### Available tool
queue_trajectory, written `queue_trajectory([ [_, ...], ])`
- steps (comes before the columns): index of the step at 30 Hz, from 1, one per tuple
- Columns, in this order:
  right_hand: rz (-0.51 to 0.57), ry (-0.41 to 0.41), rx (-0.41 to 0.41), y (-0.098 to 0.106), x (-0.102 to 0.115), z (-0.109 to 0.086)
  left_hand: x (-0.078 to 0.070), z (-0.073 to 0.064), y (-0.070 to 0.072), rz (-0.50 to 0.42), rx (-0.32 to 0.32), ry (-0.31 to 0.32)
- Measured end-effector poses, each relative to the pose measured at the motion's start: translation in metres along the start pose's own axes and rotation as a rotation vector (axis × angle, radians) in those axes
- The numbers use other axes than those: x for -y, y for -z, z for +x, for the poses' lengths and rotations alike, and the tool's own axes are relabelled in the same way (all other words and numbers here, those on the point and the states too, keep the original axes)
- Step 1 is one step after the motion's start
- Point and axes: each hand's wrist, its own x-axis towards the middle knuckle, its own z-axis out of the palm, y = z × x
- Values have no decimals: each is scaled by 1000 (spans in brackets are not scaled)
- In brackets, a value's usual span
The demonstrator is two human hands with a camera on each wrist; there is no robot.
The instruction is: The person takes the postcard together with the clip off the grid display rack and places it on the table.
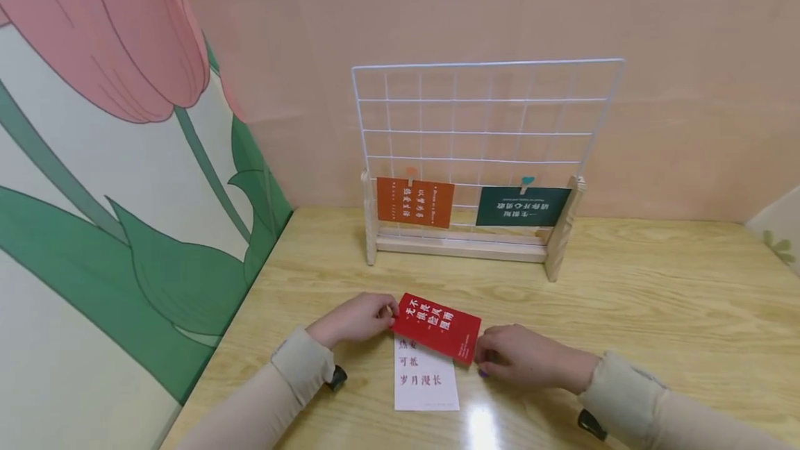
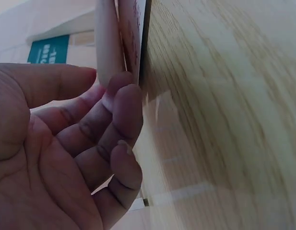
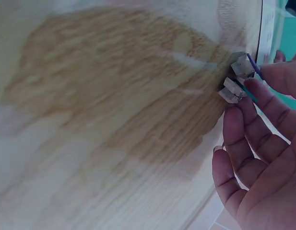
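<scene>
A red card with white lettering is tilted over a white card, covering its upper part. My left hand pinches the red card at its left edge, thumb against curled fingers; the left wrist view shows the card nearly edge-on. At the red card's right corner, my right hand holds two small wooden clips, one with a purple piece and one with a teal piece. In the right wrist view the purple-topped clip and the teal-topped clip sit at the thumb and fingertips.
Behind the hands stands a white wire grid in a wooden base. An orange card and a dark green card hang from it by clips. A painted wall borders the wood-grain table on the left.
</scene>
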Motion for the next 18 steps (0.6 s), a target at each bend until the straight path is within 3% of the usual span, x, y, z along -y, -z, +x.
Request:
queue_trajectory([
  [6,-50,16,1,-2,1,2,3,-3,0,36,41,-16],
  [12,-76,25,-10,-2,1,2,4,-4,-1,11,93,13],
  [15,-106,19,-41,3,3,3,3,-4,1,1,72,19],
  [18,-132,-11,-100,11,8,6,0,-4,5,-10,-16,18],
])
